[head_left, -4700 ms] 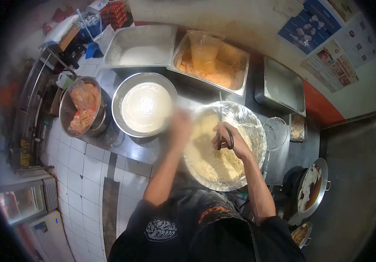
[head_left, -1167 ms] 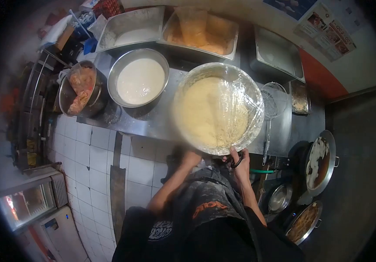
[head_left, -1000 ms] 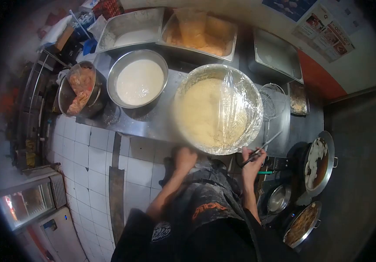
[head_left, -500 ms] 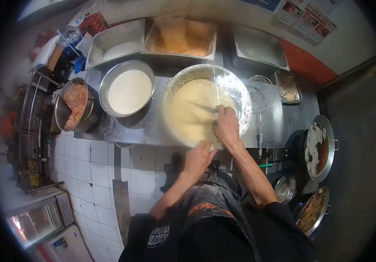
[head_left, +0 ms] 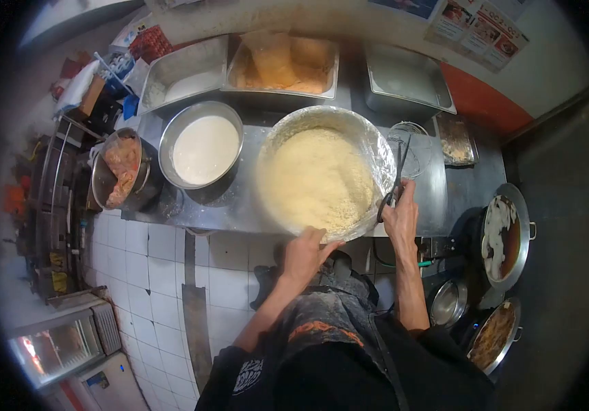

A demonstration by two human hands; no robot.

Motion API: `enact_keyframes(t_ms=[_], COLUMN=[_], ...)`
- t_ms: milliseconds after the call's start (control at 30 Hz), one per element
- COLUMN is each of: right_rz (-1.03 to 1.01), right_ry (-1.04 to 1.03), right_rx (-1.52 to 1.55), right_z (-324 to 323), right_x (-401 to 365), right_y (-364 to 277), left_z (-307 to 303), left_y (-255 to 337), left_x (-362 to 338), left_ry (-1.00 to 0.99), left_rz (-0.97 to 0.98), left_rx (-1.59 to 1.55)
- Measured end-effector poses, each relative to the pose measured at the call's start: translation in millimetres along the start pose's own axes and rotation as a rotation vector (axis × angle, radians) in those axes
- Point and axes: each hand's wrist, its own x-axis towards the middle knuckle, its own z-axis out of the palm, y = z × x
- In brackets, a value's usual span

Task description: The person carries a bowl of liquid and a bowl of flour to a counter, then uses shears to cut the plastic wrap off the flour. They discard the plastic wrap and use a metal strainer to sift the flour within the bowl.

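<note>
A large metal bowl (head_left: 278, 125) full of pale yellow, flour-like powder (head_left: 318, 175) stands at the front of the steel counter. Crinkled clear plastic film (head_left: 385, 161) clings to its right side and rim. My left hand (head_left: 302, 253) grips the near edge of the bowl, thumb stretched along the rim. At the bowl's right side, my right hand (head_left: 402, 209) is closed around black scissors (head_left: 400, 175), their blades pointing up and away from me. Part of the scissors' handles is hidden by the fingers.
Left stand a bowl of white batter (head_left: 205, 152) and a pot with raw meat (head_left: 122, 168). Metal trays (head_left: 280, 75) line the back. A wire skimmer (head_left: 414, 154) lies behind the scissors. Pans of oil (head_left: 503, 236) and fried food (head_left: 491, 335) sit at right.
My right hand has moved from over the bowl to its right side, bringing the scissors into clear view. My left hand stays at the near rim, now a little lower and turned.
</note>
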Motion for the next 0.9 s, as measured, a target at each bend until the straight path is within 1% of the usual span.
enact_keyframes(t_ms=[67,100,133,167,200,233,300,333,400,433,467,500,533,567,600,633,667,700,733,767,833,867,900], right_rz=[0.223,0.229,0.234,0.236,0.250,0.251,0.354,0.414,0.427,0.443,0.404,0.410,0.395,0.375,0.294,0.294,0.234,0.173,0.168,0.163,0.124,0.128,0.125], right_ry=[-0.084,-0.079,-0.015,0.048,0.093,0.093,-0.012,-0.062,-0.096,-0.130,-0.093,-0.094,-0.121,-0.148,-0.127,-0.128,-0.073,-0.017,0.024,0.024,0.149,0.185,0.186], right_rx=[0.101,0.103,0.283,0.463,0.533,0.535,0.738,0.784,0.840,0.893,0.888,0.888,0.747,0.607,0.671,0.674,0.544,0.414,0.315,0.317,0.223,0.235,0.238], right_z=[-8.1,-8.8,-6.2,-2.1,4.8,9.3,15.0,19.1,21.5,26.7,35.6,35.8,35.9,34.3,39.0,35.0,27.5,18.8,8.8,4.8,-2.2,-6.8,-10.4], right_x=[4.9,4.5,3.8,3.3,3.2,3.2,-1.2,-7.4,-15.3,-17.6,-19.8,-22.1,-22.9,-21.1,-17.6,-12.9,-4.6,4.3,13.0,22.6,45.2,52.6,58.9], right_y=[2.8,9.1,19.4,31.8,48.8,65.8,90.4,98.4,113.6,120.8,119.2,121.0,122.7,118.8,127.7,131.9,129.3,119.2,108.9,107.7,107.0,97.2,92.9], left_z=[1.5,2.4,5.5,10.5,13.1,14.0,10.5,7.4,-0.6,-0.6,0.8,2.9,4.8,8.8,13.4,17.3,20.9,22.6,24.3,24.9,20.4,6.2,-5.1], left_y=[2.1,3.3,1.5,-3.8,-8.7,-14.8,-22.7,-23.7,-18.9,-20.3,-22.4,-24.7,-28.8,-33.5,-39.2,-45.1,-53.4,-62.3,-70.4,-76.5,-86.6,-83.9,-81.0], left_x=[0.4,0.2,-0.8,-2.6,-3.0,-3.8,-5.6,-5.9,-4.2,-3.0,-3.1,-4.0,-1.6,1.2,3.9,5.5,7.1,9.4,10.5,10.4,13.3,14.8,13.5], left_ry=[0.017,0.042,0.039,0.078,0.119,0.118,0.084,0.084,0.309,0.311,0.371,0.428,0.341,0.342,0.292,0.242,0.245,0.223,0.202,0.206,0.306,0.264,0.266], left_rz=[-0.003,-0.014,-0.010,-0.007,-0.005,-0.004,-0.046,-0.044,-0.143,-0.143,-0.343,-0.546,-0.727,-0.728,-0.662,-0.595,-0.593,-0.575,-0.556,-0.554,-0.608,-0.652,-0.649], left_rx=[-0.013,-0.028,-0.027,-0.044,-0.060,-0.057,-0.065,-0.062,-0.005,0.000,-0.129,-0.258,-0.482,-0.480,-0.409,-0.337,-0.335,-0.376,-0.419,-0.419,-0.630,-0.650,-0.649])
